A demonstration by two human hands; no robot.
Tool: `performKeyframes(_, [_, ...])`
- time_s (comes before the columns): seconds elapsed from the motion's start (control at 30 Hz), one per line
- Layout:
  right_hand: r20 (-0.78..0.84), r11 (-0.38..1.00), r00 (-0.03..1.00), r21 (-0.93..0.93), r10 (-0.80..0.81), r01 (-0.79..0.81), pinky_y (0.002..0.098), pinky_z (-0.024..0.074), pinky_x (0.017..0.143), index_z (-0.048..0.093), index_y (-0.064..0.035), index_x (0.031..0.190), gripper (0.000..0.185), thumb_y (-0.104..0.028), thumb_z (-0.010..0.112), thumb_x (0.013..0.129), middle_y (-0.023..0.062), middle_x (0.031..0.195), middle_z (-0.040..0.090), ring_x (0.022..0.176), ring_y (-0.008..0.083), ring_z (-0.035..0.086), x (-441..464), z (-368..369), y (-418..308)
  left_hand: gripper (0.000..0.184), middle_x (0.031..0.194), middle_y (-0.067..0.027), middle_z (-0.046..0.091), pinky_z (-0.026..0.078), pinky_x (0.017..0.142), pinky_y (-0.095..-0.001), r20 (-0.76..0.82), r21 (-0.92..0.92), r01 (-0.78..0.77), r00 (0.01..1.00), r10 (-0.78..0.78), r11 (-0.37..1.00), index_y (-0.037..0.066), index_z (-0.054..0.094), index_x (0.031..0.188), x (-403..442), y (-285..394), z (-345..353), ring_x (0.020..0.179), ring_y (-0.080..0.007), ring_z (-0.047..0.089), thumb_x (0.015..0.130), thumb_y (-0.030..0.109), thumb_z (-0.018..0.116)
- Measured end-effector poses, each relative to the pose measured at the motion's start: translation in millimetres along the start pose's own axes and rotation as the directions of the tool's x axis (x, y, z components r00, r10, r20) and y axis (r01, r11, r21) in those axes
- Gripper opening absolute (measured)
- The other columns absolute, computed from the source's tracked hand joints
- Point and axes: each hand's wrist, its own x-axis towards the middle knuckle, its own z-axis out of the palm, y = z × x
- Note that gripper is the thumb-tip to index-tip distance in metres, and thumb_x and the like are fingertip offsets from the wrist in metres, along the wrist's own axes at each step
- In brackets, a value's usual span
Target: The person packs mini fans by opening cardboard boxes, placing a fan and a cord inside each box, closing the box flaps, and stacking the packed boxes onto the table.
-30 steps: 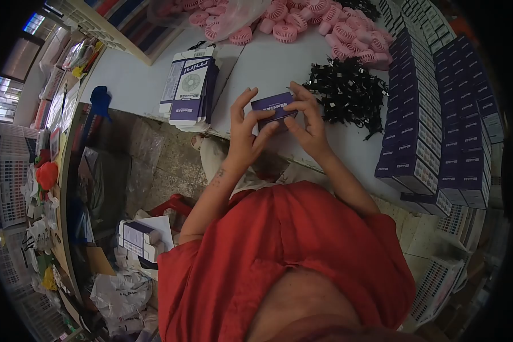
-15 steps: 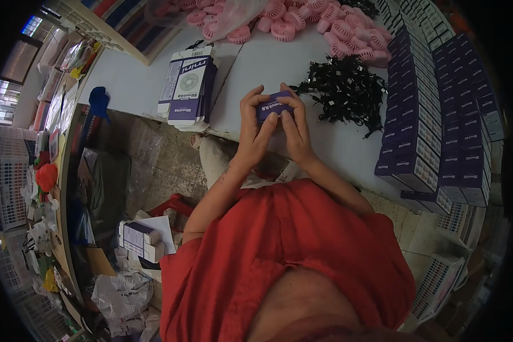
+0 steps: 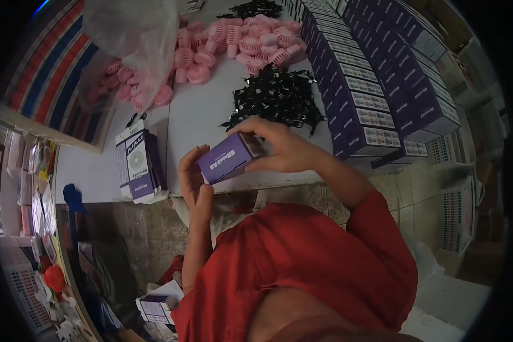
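A small purple box is held between both hands over the front edge of the white table. My left hand has its fingers and thumb on the box's left end. My right hand grips the right end, which looks open, with fingers above and thumb below. What is inside the box cannot be made out. Left of my hands lies a stack of flat mini cartons. A tangled pile of short black cables is just beyond my right hand.
Pink fans are heaped at the back, partly under a clear plastic bag. Rows of stacked purple boxes stand on the right. A striped panel rises at the back left, and a blue object is at the left edge.
The view has turned to the right. The box has tilted and its right end now shows. My right hand has moved from the box's front to that end; my left hand stays at the left end.
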Motion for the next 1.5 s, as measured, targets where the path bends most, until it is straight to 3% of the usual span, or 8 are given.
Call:
performKeyframes(0.2, [-0.023,0.679,0.916,-0.679,-0.4,0.28,0.0325,0.0491,0.083,0.054,-0.0091,0.124,0.057,-0.01,0.078,0.073,0.0073,0.109,0.056,0.098,0.0203,0.058,28.4,-113.2,-64.7,0.03,0.113,-0.0109,0.062,0.044,0.095,-0.033,0.094,0.438,0.099,0.983,-0.155,0.893,0.0,0.055,0.119,-1.0,-28.3,-2.8,0.107,-0.0199,0.058,0.091,0.01,0.061])
performKeyframes(0.7, [-0.555,0.189,0.822,-0.8,0.127,-0.57,0.0415,0.0316,0.114,0.048,-0.0192,0.137,0.07,0.007,0.063,0.074,0.0052,0.141,0.044,0.134,0.0258,0.038,-120.0,-379.6,-129.6,0.015,0.097,-0.0091,0.066,0.049,0.085,-0.0295,0.108,0.577,0.132,0.966,-0.236,0.806,0.0,0.064,0.103,22.3,-31.7,-10.8,0.093,-0.0174,0.064,0.089,0.005,0.063])
performKeyframes(0.93, [-0.506,0.144,0.861,-0.85,0.038,-0.506,0.0422,0.0295,0.114,0.047,-0.0212,0.139,0.058,-0.007,0.064,0.085,0.0063,0.145,0.041,0.138,0.0253,0.034,-125.0,-390.1,-120.5,0.017,0.098,-0.0094,0.065,0.048,0.085,-0.0314,0.077,0.684,0.017,0.992,-0.096,0.729,0.0,0.064,0.104,28.0,-14.6,-24.5,0.091,-0.0193,0.063,0.089,0.005,0.063])
performKeyframes(1.03, [-0.701,0.528,0.71,-0.63,-0.071,-0.569,0.0418,0.0296,0.113,0.045,-0.0234,0.141,0.049,-0.026,0.057,0.094,0.0073,0.146,0.041,0.139,0.0257,0.032,-129.9,-411.7,-118.8,0.016,0.101,-0.0089,0.064,0.048,0.084,-0.0302,0.055,0.728,-0.064,0.998,0.034,0.682,0.0,0.064,0.105,36.6,-13.0,-48.0,0.089,-0.0179,0.061,0.09,0.006,0.062])
performKeyframes(1.2, [-0.204,-0.325,0.946,-0.903,-0.253,-0.281,0.0436,0.017,0.118,0.045,-0.0202,0.142,0.052,-0.041,0.051,0.094,0.0094,0.146,0.041,0.14,0.028,0.029,-104.2,-416.5,-105.0,0.016,0.101,-0.0079,0.064,0.048,0.083,-0.0274,-0.091,0.588,0.054,0.996,-0.001,0.807,0.0,0.063,0.106,40.7,-13.9,-52.1,0.091,-0.0146,0.061,0.091,0.004,0.061])
performKeyframes(1.3, [-0.501,-0.55,0.819,-0.783,0.28,-0.291,0.0478,0.0082,0.119,0.05,-0.0124,0.137,0.056,-0.046,0.051,0.093,0.0076,0.146,0.042,0.142,0.0268,0.026,-25.9,-243.1,-138.8,0.017,0.1,-0.0096,0.064,0.048,0.083,-0.0288,-0.008,0.675,-0.014,1.0,0.026,0.738,0.0,0.063,0.106,41.3,-8.5,-31.5,0.091,-0.0183,0.062,0.089,0.004,0.062])
performKeyframes(1.4, [-0.255,-0.577,0.913,-0.816,0.318,-0.027,0.0484,0.0192,0.115,0.057,-0.0104,0.128,0.051,-0.044,0.057,0.09,0.0066,0.135,0.052,0.135,0.0219,0.036,-46.0,-273.2,-74.9,0.022,0.105,-0.0134,0.063,0.045,0.089,-0.0338,0.066,0.782,-0.063,0.998,0.018,0.62,0.002,0.062,0.108,49.2,3.8,-29.0,0.098,-0.0274,0.06,0.086,0.006,0.065])
performKeyframes(1.5, [-0.521,-0.634,0.694,-0.764,0.497,-0.119,0.0519,0.0026,0.117,0.057,-0.0101,0.129,0.058,-0.052,0.048,0.091,0.0045,0.141,0.047,0.142,0.0224,0.024,-27.1,-261.4,-86.9,0.045,0.128,-0.0177,0.052,0.036,0.1,-0.0466,0.07,0.969,-0.078,0.997,0.045,0.235,0.007,0.055,0.124,63.9,8.6,-67.4,0.123,-0.0354,0.045,0.084,0.021,0.07])
